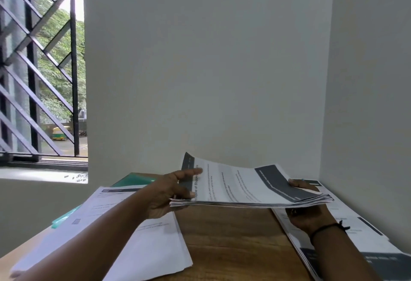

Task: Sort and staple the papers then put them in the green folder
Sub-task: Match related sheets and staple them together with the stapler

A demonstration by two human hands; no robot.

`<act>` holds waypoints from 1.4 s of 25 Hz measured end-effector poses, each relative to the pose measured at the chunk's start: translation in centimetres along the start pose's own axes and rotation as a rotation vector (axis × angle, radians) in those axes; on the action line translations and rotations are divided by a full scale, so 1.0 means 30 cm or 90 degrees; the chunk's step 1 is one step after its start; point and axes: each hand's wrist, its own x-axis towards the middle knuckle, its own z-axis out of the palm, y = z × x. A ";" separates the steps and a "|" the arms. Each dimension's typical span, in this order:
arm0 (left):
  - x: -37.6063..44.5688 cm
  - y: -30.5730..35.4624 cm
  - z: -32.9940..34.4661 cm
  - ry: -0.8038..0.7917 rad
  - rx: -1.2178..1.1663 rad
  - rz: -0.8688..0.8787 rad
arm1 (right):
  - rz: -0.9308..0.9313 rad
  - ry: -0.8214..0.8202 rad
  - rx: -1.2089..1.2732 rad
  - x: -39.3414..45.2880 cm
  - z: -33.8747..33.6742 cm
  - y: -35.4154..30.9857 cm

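Above the wooden table (233, 236), a stack of printed papers (249, 186) is held level, left hand (169, 191) pinching one end, right hand (309, 209) gripping the other. Loose sheets (142, 240) lie left over the green folder (133, 179); more sheets (355, 236) lie right.

Bare table (233, 236) strip under the held stack (255, 189), paper piles (142, 236) flanking it left and right, walls close behind and right

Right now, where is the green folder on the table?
In the head view the green folder lies at the far left of the wooden table, mostly hidden under the left pile of papers, just beyond the left hand.
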 end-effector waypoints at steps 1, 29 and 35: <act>0.000 0.000 -0.001 -0.003 -0.005 -0.021 | 0.016 0.010 0.009 0.003 -0.001 -0.001; 0.164 -0.236 0.107 0.356 0.034 0.058 | 0.179 0.101 -0.370 -0.006 0.240 0.366; 0.164 -0.238 0.121 0.323 0.039 -0.013 | 0.269 0.098 -0.386 0.000 0.246 0.356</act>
